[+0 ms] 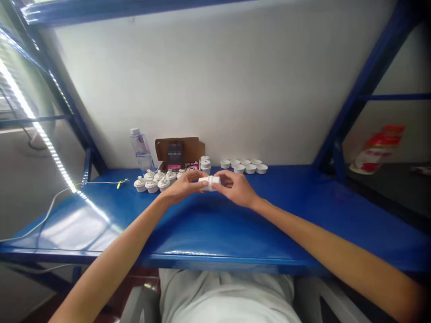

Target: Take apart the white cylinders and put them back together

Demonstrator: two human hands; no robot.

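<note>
My left hand (186, 185) grips the left end of a small white cylindrical piece (210, 182), which lies on its side above the table. My right hand (237, 188) grips its right end between thumb and fingers. A raised ring runs around the piece's middle; my fingers hide parts of both ends. Just left of my left hand stand several white lidded cups (151, 185) with small knobbed tops. Beyond my right hand are several open white cups (250, 168) in two rows. A stack of white round pieces (205, 164) stands behind my hands.
The blue table (229, 237) has blue frame posts (358, 89) at its sides. Near the wall are a clear bottle (140, 150) and an open cardboard box (198, 146) with small items. A white cable (50, 208) lies at left. A red-capped bottle (377, 150) stands far right.
</note>
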